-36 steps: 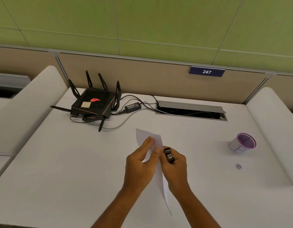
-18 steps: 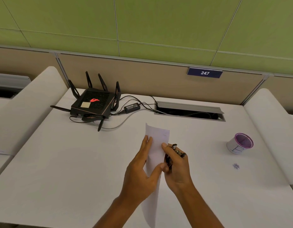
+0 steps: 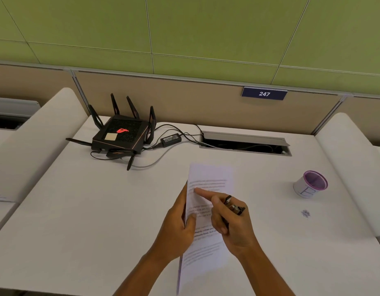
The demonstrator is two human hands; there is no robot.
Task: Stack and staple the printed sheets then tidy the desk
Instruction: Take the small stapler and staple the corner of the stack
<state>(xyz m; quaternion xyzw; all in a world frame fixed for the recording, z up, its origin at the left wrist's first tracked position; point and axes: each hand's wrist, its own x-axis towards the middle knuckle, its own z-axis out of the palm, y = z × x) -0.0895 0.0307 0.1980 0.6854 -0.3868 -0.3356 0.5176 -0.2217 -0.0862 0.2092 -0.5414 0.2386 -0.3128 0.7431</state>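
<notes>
White printed sheets [image 3: 208, 210] in left hand [image 3: 176, 233], 1 stapler [image 3: 234, 207] in right hand [image 3: 234, 225]

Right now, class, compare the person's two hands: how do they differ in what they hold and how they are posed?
The left hand pinches the printed sheets at their left edge, thumb in front; the right hand grips a small dark stapler. The left hand's fingers curl behind the paper; the right hand's index finger stretches across the text. Both are raised above the white desk.

Even, soft light — faint shadows, slight blur, edges bowed.
</notes>
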